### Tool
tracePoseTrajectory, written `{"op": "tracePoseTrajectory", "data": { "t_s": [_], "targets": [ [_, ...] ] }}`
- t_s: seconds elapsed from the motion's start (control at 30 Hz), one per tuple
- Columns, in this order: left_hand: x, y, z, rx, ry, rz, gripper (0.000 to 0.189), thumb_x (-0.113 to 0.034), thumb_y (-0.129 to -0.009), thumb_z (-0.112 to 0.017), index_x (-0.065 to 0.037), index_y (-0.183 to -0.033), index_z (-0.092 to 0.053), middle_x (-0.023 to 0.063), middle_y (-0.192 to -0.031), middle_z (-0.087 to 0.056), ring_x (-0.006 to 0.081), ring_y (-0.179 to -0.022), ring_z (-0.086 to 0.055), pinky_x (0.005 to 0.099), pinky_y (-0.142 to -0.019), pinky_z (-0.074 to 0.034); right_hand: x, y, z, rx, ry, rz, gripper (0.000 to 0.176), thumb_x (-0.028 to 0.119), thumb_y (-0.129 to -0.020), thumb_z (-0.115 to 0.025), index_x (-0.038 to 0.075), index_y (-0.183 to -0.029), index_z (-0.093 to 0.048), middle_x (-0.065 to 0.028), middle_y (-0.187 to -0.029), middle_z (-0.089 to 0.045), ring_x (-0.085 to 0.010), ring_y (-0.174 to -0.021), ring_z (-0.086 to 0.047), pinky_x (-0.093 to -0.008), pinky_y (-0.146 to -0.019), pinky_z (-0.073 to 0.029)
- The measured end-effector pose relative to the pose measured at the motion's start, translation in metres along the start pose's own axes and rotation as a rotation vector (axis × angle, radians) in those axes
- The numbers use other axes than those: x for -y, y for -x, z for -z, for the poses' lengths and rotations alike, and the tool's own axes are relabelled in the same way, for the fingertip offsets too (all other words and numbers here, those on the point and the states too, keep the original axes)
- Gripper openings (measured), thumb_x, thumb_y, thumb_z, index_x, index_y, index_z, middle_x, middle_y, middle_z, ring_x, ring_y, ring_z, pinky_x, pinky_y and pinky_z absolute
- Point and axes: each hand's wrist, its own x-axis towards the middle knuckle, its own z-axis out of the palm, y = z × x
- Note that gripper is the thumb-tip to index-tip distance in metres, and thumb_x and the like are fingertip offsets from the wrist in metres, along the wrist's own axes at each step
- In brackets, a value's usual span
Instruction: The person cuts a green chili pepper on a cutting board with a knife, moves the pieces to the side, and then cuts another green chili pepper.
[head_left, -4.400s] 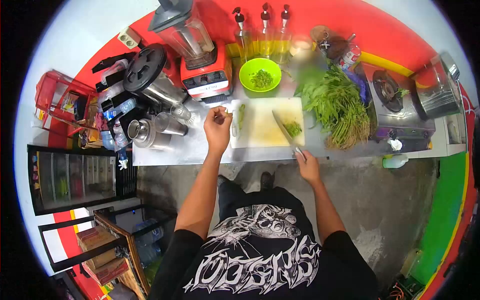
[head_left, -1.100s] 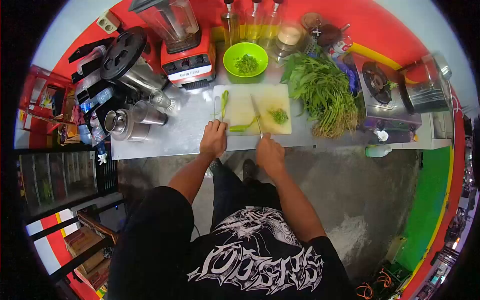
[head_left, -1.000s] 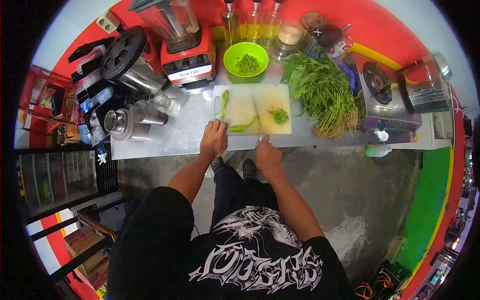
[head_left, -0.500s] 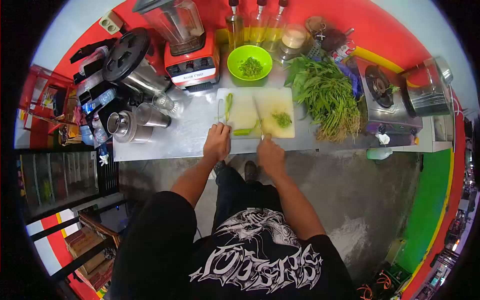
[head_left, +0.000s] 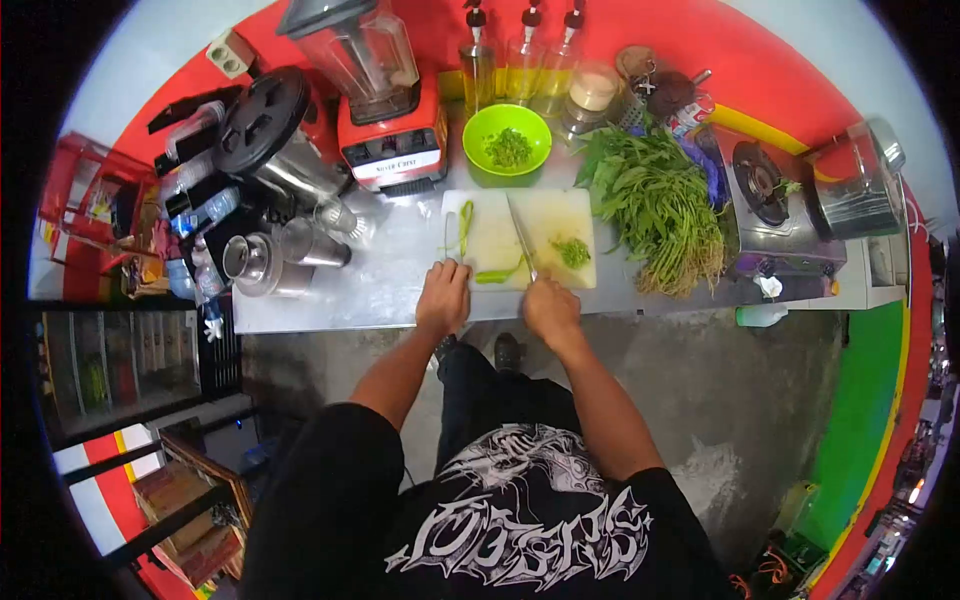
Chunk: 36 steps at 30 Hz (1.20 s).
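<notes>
My right hand (head_left: pixel 551 304) is closed round the handle of a kitchen knife (head_left: pixel 521 233), whose blade points away from me over the white cutting board (head_left: pixel 490 210). At the board's near left corner, my left hand (head_left: pixel 443 297) has its fingers curled and together; what is under them is hidden. Between the hands lies a green stalk piece (head_left: pixel 495 275), left of the blade. Another green stalk (head_left: pixel 466 222) lies along the board's left side. To the right of the knife sits a small heap of chopped greens (head_left: pixel 573 252).
Behind the board stands a lime-green bowl (head_left: pixel 507 165) with chopped greens inside. A large bunch of leafy greens (head_left: pixel 655 200) lies to the right, before a gas stove (head_left: pixel 785 215). Left are a red blender (head_left: pixel 390 145) and metal cups (head_left: pixel 315 243). Several bottles (head_left: pixel 525 70) line the wall.
The whole view has shifted slightly, with the counter now lower and further right. The knife blade is angled a little more to the left. Both hands stay at the board's near edge.
</notes>
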Motion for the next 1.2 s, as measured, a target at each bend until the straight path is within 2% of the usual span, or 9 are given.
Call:
{"op": "tracePoseTrajectory", "data": {
  "t_s": [0.27,0.4,0.53,0.6,0.87,0.97,1.07,1.1,1.2],
  "targets": [
    [-0.002,0.004,-0.002,0.088,-0.020,0.085,0.030,-0.009,-0.085,-0.060,-0.009,-0.115,-0.058,0.0144,-0.107,-0.053,0.0351,-0.103,-0.050,0.0464,-0.091,-0.042,-0.002,0.020,-0.026,0.048,0.051,-0.044,0.033,0.009,-0.091,-0.055,-0.008,-0.119,-0.052,-0.0262,-0.096,-0.073,-0.0416,-0.090,-0.073,-0.0503,-0.081,-0.057],
    [-0.005,0.004,0.002,-0.009,0.023,0.020,0.024,-0.004,-0.085,-0.059,-0.004,-0.109,-0.058,0.0173,-0.101,-0.051,0.0374,-0.095,-0.050,0.0464,-0.085,-0.043,0.003,0.005,0.000,-0.002,-0.008,0.008,0.030,0.007,-0.090,-0.056,-0.006,-0.116,-0.055,-0.0269,-0.097,-0.072,-0.0430,-0.092,-0.071,-0.0499,-0.084,-0.056],
    [-0.003,0.005,0.002,-0.042,0.039,-0.014,0.028,-0.004,-0.082,-0.061,-0.003,-0.109,-0.057,0.0172,-0.100,-0.050,0.0377,-0.095,-0.049,0.0469,-0.085,-0.043,0.009,0.031,0.021,0.065,-0.016,0.003,0.028,0.007,-0.089,-0.054,-0.008,-0.113,-0.056,-0.0284,-0.097,-0.072,-0.0438,-0.093,-0.071,-0.0513,-0.084,-0.056],
    [-0.002,0.005,0.001,0.045,0.026,0.045,0.028,-0.009,-0.084,-0.061,-0.008,-0.112,-0.057,0.0149,-0.106,-0.052,0.0358,-0.102,-0.050,0.0464,-0.092,-0.043,0.004,0.030,-0.005,0.074,-0.004,-0.023,0.029,0.006,-0.089,-0.054,-0.008,-0.114,-0.055,-0.0286,-0.096,-0.072,-0.0445,-0.093,-0.071,-0.0518,-0.084,-0.056],
    [-0.005,0.004,0.002,0.060,0.045,0.054,0.028,-0.009,-0.085,-0.060,-0.007,-0.113,-0.056,0.0144,-0.107,-0.053,0.0353,-0.102,-0.049,0.0465,-0.090,-0.043,0.000,0.009,0.012,0.014,-0.037,0.030,0.029,0.010,-0.092,-0.049,-0.009,-0.112,-0.058,-0.0304,-0.099,-0.071,-0.0479,-0.094,-0.069,-0.0543,-0.088,-0.054],
    [-0.006,0.003,0.003,0.077,0.008,0.070,0.029,-0.008,-0.084,-0.061,-0.008,-0.113,-0.056,0.0139,-0.105,-0.052,0.0351,-0.100,-0.050,0.0464,-0.088,-0.043,0.007,0.021,0.011,0.147,-0.083,-0.092,0.029,0.012,-0.096,-0.046,-0.009,-0.112,-0.059,-0.0329,-0.106,-0.069,-0.0468,-0.099,-0.069,-0.0543,-0.091,-0.053],
    [-0.002,0.004,-0.002,0.051,-0.010,0.048,0.029,-0.008,-0.084,-0.061,-0.008,-0.113,-0.056,0.0138,-0.104,-0.052,0.0349,-0.098,-0.050,0.0463,-0.088,-0.043,-0.007,0.016,-0.028,0.069,-0.079,-0.035,0.033,0.018,-0.094,-0.050,-0.008,-0.115,-0.054,-0.0323,-0.101,-0.069,-0.0500,-0.092,-0.069,-0.0558,-0.085,-0.054],
    [-0.004,0.004,0.000,0.031,0.005,0.044,0.027,-0.008,-0.084,-0.061,-0.008,-0.112,-0.057,0.0142,-0.104,-0.053,0.0351,-0.098,-0.050,0.0464,-0.087,-0.043,-0.003,0.011,-0.024,0.050,-0.033,-0.036,0.024,0.009,-0.094,-0.048,-0.007,-0.110,-0.058,-0.0317,-0.102,-0.070,-0.0455,-0.093,-0.071,-0.0516,-0.085,-0.056],
    [-0.007,0.002,0.003,-0.014,0.037,0.010,0.024,-0.002,-0.083,-0.060,-0.003,-0.108,-0.057,0.0169,-0.099,-0.051,0.0373,-0.094,-0.050,0.0470,-0.084,-0.043,-0.001,-0.002,0.002,0.045,0.002,0.091,0.022,0.008,-0.092,-0.051,-0.006,-0.107,-0.058,-0.0300,-0.101,-0.071,-0.0442,-0.092,-0.071,-0.0501,-0.083,-0.057]
  ]
}}
